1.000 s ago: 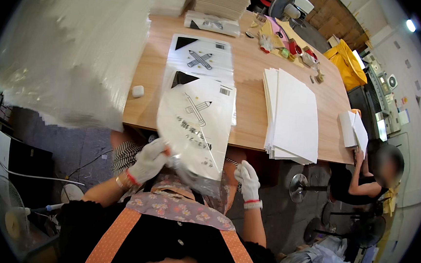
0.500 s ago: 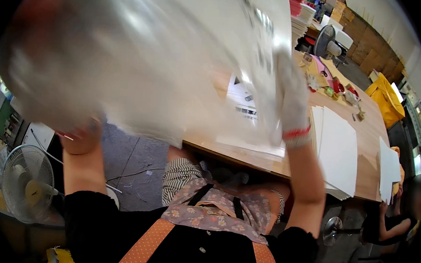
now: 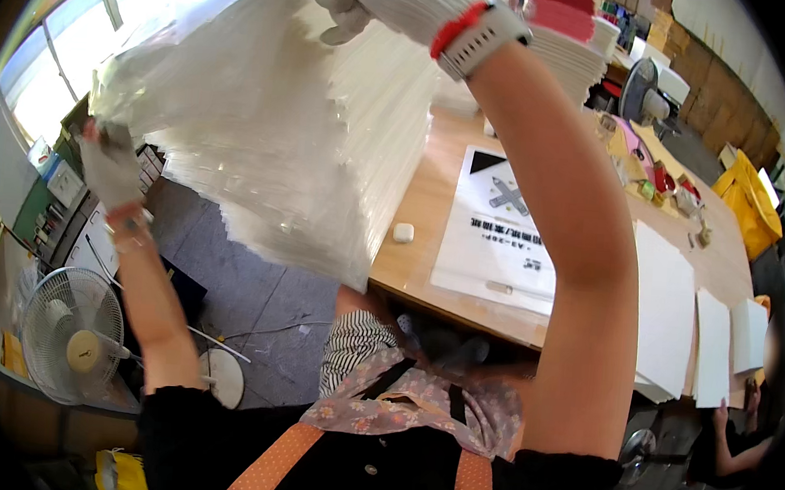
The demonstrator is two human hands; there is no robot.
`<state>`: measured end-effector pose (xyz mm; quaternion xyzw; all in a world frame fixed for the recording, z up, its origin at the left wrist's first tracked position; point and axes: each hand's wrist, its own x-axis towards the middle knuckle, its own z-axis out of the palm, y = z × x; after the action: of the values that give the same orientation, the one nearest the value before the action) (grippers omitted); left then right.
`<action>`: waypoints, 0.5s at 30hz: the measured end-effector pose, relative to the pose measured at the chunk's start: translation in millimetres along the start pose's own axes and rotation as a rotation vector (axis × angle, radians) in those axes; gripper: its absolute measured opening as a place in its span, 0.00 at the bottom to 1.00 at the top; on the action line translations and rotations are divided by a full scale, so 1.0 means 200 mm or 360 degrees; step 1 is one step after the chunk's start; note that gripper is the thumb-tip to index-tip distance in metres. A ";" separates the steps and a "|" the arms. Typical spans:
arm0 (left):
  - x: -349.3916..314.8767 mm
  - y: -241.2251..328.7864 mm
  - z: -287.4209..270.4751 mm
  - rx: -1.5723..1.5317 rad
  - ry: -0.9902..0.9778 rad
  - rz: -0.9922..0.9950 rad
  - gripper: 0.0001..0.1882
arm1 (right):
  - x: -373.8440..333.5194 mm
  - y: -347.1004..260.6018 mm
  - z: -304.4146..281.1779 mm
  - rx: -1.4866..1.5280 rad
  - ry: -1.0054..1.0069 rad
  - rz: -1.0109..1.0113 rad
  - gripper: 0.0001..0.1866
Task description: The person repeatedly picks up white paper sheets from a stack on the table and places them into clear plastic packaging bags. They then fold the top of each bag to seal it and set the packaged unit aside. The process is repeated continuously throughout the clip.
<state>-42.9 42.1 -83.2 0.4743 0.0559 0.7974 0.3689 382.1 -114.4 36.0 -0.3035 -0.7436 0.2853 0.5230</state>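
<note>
A tall, slanting pile of clear plastic bags (image 3: 289, 165) rests along the table's left side, its edges fanned out past the table. At the pile's left edge is my left hand (image 3: 111, 166) in a whitish glove, its fingers closed at a corner of the plastic. My right hand (image 3: 345, 5), gloved and wearing a pale watch with a red band, reaches over the far part of the pile. Its fingers are curled in, and what they hold, if anything, is hidden. Between pile and right forearm lies a flat white packet (image 3: 485, 224) with black print.
A small white block (image 3: 403, 233) sits on the wooden table (image 3: 409, 269). White paper stacks (image 3: 666, 310) lie to the right, beyond them tape and small tools (image 3: 666, 179). A standing fan (image 3: 72, 336) is at left. Another person's hands (image 3: 721, 423) hold paper at far right.
The blurred clear plastic in front of me has moved off, uncovering the pile and the printed packet. My right hand has swung up and left; my left hand has shifted left.
</note>
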 end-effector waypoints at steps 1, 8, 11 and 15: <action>-0.35 -0.13 0.26 0.0192 0.0181 0.0016 0.09 | -0.09 0.07 -0.02 0.0113 0.0080 0.0111 0.23; -2.07 -0.88 0.29 0.0271 -0.1000 -0.1767 0.07 | -1.18 0.56 -0.23 0.0117 0.0323 0.0505 0.31; -2.29 -0.95 0.72 0.0832 -0.1839 -0.0954 0.09 | -1.68 0.79 -0.19 0.0405 0.1124 0.0995 0.32; -2.49 -1.29 1.09 0.1127 -0.1937 -0.0490 0.11 | -2.23 0.93 0.04 0.0812 0.1959 0.1303 0.28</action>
<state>406.5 -147.9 -434.0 0.9124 0.1618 0.2646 0.2670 523.7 -328.2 -374.2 -0.5276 -0.0601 0.3980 0.7481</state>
